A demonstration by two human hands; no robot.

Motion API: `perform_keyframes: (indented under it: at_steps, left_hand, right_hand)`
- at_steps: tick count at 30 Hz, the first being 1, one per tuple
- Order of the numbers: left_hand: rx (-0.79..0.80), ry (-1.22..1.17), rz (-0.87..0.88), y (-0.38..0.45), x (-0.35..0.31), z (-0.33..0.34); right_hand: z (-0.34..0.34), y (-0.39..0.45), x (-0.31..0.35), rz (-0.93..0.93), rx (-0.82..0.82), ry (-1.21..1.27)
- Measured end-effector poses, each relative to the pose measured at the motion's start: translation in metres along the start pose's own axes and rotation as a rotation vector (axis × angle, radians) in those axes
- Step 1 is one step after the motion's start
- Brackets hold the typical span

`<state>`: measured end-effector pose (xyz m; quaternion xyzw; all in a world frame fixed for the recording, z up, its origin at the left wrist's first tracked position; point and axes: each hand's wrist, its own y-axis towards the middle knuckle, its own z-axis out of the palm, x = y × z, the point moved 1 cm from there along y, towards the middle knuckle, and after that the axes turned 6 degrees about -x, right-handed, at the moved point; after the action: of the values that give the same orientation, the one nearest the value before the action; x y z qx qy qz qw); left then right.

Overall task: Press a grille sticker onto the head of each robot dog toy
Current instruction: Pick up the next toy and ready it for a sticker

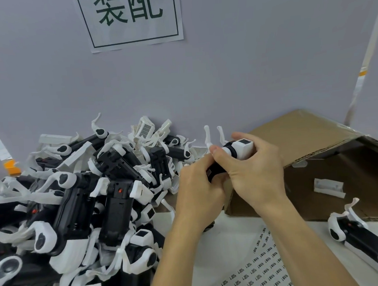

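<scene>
I hold one black-and-white robot dog toy up in front of the grey wall, its white head pointing right. My left hand grips its black body from below. My right hand wraps around the neck and head, thumb on the near side, fingers over the far side. A dark square patch shows on the top face of the head. Two white legs stick up behind the toy. A sticker sheet with rows of small dark stickers lies on the table below my forearms.
A big heap of robot dog toys fills the left half of the table up to the wall. An open cardboard box stands at the right with a white part inside. Another toy dog lies at the lower right.
</scene>
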<state>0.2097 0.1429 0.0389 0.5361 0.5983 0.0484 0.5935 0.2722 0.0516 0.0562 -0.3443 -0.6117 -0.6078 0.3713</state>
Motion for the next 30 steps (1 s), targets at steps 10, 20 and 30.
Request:
perform_keyframes:
  at_steps: [10, 20, 30]
  left_hand:
    - [0.000, -0.022, -0.108, 0.000, 0.006, -0.002]
    - [-0.273, -0.579, -0.733, 0.007, 0.007, -0.012]
    - [-0.289, -1.084, -0.792, 0.010, 0.006, -0.021]
  right_hand:
    - [-0.008, 0.010, -0.005, 0.091, 0.321, 0.041]
    - [-0.010, 0.013, -0.016, 0.073, 0.450, 0.004]
    - [-0.013, 0.016, -0.014, 0.114, 0.292, 0.052]
